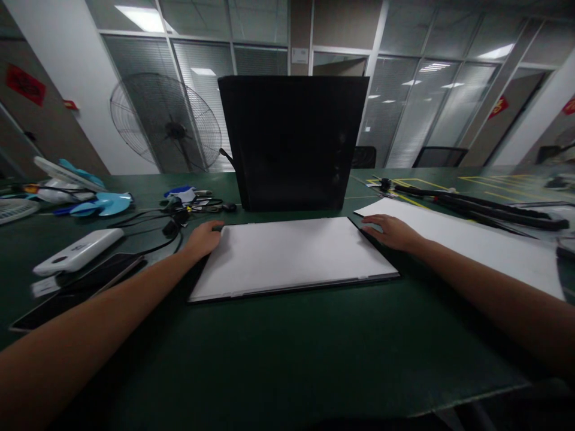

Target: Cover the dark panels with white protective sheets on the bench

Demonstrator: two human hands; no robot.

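A flat white panel (291, 254) with a thin dark rim lies on the green table (278, 359) in front of me. My left hand (204, 237) rests at its far left corner, fingers curled over the edge. At the far right corner my right hand (390, 231) lies with fingers together on the edge. Whether either hand grips the panel or only touches it is unclear. Behind the panel stands a black upright box (291, 140).
Left of the panel lie a white power bank (78, 251), a dark phone (78, 290), black cables (166, 227) and blue fan parts (96, 203). A white sheet (476, 242) and black rods (480, 206) lie to the right. A standing fan (166, 123) is behind.
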